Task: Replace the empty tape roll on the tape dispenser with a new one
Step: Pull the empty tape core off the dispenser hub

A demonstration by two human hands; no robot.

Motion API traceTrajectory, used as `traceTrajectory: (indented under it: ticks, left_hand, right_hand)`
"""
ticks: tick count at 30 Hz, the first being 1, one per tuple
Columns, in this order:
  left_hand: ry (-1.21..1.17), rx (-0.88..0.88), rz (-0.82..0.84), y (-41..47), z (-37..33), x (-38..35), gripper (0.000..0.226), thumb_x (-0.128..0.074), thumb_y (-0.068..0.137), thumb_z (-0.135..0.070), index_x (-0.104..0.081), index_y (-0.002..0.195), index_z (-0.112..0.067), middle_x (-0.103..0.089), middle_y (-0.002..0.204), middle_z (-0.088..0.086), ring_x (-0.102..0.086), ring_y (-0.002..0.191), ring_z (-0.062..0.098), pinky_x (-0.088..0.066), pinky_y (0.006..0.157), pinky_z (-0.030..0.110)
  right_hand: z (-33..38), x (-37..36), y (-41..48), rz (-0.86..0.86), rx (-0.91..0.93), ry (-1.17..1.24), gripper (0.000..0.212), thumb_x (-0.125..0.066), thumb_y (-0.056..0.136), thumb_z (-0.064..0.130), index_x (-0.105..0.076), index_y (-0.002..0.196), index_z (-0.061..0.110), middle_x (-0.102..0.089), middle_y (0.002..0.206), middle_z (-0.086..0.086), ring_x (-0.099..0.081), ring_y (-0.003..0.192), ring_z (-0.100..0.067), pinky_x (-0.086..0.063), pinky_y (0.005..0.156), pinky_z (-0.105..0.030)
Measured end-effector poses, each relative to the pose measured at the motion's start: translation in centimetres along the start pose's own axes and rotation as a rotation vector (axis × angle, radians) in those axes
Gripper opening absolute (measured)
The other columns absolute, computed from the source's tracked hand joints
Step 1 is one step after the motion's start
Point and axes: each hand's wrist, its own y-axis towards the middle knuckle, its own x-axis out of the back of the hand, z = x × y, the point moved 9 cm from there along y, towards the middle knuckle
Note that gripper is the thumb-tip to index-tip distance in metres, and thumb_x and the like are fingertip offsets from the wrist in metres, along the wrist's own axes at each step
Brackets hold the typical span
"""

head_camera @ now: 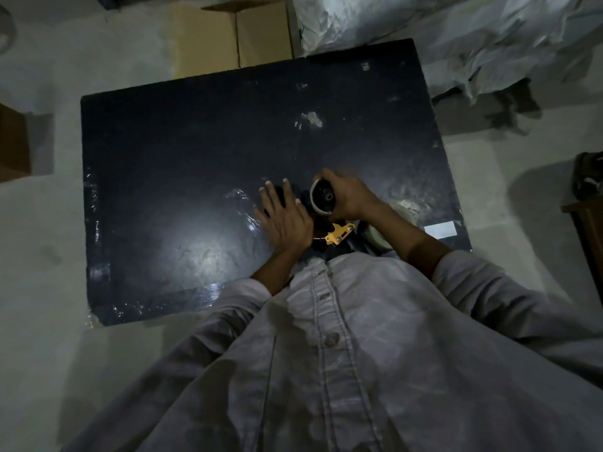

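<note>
The tape dispenser [337,232], black with a yellow metal part, lies on the black table [182,164] near its front edge. An empty cardboard roll core [317,203] sits on the dispenser's black hub. My right hand [347,196] is wrapped around that core. My left hand [283,216] rests flat with fingers spread on the dispenser's dark handle end, pressing it down. A full pale tape roll [380,234] lies on the table just right of the dispenser, partly hidden under my right forearm.
A white label [440,229] is stuck near the table's right front corner. Cardboard boxes [235,31] and crumpled white sheeting [456,37] lie on the floor beyond the table. A brown box [13,145] stands at the left, dark furniture [587,216] at the right.
</note>
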Motion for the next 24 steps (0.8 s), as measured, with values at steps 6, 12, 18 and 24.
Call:
traceTrajectory:
  ticks: [6, 12, 18, 24]
  left_hand:
    - [0.094, 0.044, 0.048, 0.2, -0.1, -0.3, 0.076, -0.021, 0.103, -0.044, -0.016, 0.176, -0.028, -0.003, 0.184, 0.023, 0.002, 0.171, 0.042, 0.001, 0.134, 0.07]
    - [0.147, 0.073, 0.092, 0.1, 0.0, 0.0, 0.079, -0.022, 0.1, -0.047, -0.016, 0.176, -0.028, -0.003, 0.183, 0.024, 0.005, 0.171, 0.043, 0.005, 0.134, 0.069]
    - [0.209, 0.07, 0.13, 0.5, -0.4, -0.3, 0.072, -0.032, 0.104, -0.046, -0.024, 0.174, -0.028, -0.008, 0.183, 0.024, 0.004, 0.171, 0.043, 0.003, 0.132, 0.074]
    - [0.222, 0.068, 0.131, 0.6, -0.4, -0.2, 0.074, -0.026, 0.1, -0.048, -0.031, 0.171, -0.029, -0.013, 0.182, 0.023, -0.001, 0.171, 0.044, 0.003, 0.131, 0.074]
  right_hand:
    - [1.6, 0.9, -1.1, -0.012, 0.04, -0.051, 0.105, -0.105, 0.056, 0.025, -0.049, 0.144, 0.025, -0.061, 0.135, -0.014, -0.067, 0.118, -0.039, -0.061, 0.092, -0.047]
    - [2.1, 1.4, -2.0, -0.041, 0.052, -0.056, 0.107, -0.106, 0.053, 0.027, -0.051, 0.144, 0.025, -0.062, 0.135, -0.013, -0.067, 0.117, -0.038, -0.058, 0.093, -0.044]
    - [1.9, 1.4, -2.3, -0.037, 0.046, -0.045, 0.107, -0.106, 0.053, 0.027, -0.051, 0.145, 0.025, -0.062, 0.137, -0.012, -0.066, 0.121, -0.037, -0.056, 0.097, -0.045]
    - [1.7, 1.0, -2.0, -0.024, 0.051, -0.048, 0.107, -0.105, 0.053, 0.027, -0.049, 0.144, 0.029, -0.061, 0.137, -0.012, -0.067, 0.119, -0.037, -0.058, 0.093, -0.043]
